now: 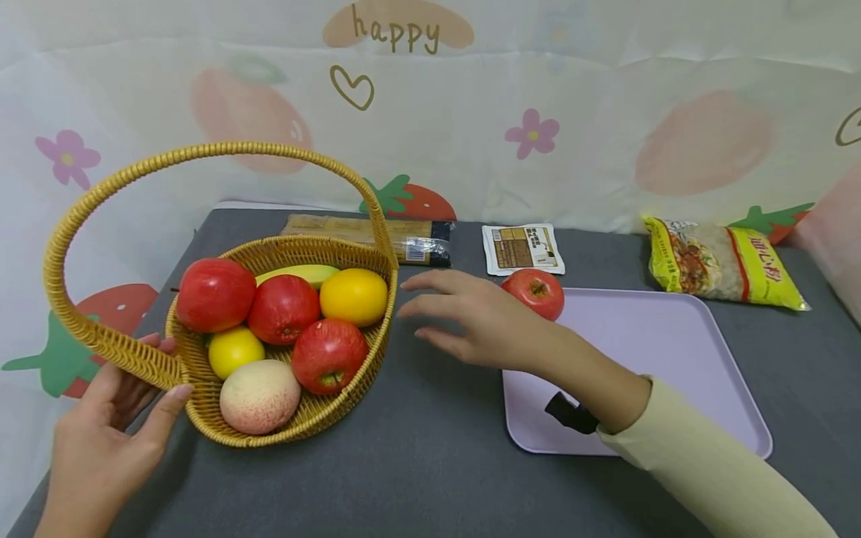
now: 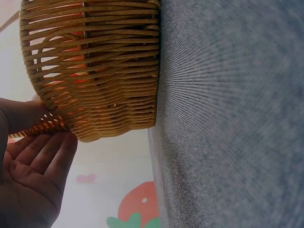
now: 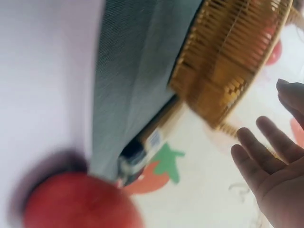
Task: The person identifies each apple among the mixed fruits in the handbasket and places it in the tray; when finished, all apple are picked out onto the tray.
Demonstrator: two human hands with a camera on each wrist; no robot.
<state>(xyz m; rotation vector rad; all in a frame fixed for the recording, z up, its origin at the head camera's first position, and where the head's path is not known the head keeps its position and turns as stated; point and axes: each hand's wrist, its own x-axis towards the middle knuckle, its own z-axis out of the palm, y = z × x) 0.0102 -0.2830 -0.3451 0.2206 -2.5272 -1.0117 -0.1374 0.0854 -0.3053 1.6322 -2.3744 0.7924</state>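
Observation:
A yellow wicker basket [image 1: 316, 426] with a tall hoop handle stands on the left. Several red apples [image 1: 329, 356], a peach [image 1: 260, 397], a lemon [image 1: 235, 352], an orange [image 1: 353, 297] and a banana [image 1: 299, 274] lie inside it. At the near foot of the handle, my left hand [image 1: 107, 437] holds the basket between thumb and fingers; the left wrist view shows this hand [image 2: 38, 175] against the wicker. My right hand [image 1: 464, 317], fingers spread and holding nothing, hovers between the basket and the lilac tray [image 1: 646, 336]. Another red apple [image 1: 534, 291] sits at the tray's far left corner.
At the back lie a long pack of noodles [image 1: 417, 243] behind the basket, a small white packet [image 1: 523, 249] and a yellow food bag [image 1: 726, 265]. A grey cloth covers the table [image 1: 430, 463]. Behind it hangs a printed curtain [image 1: 572, 90].

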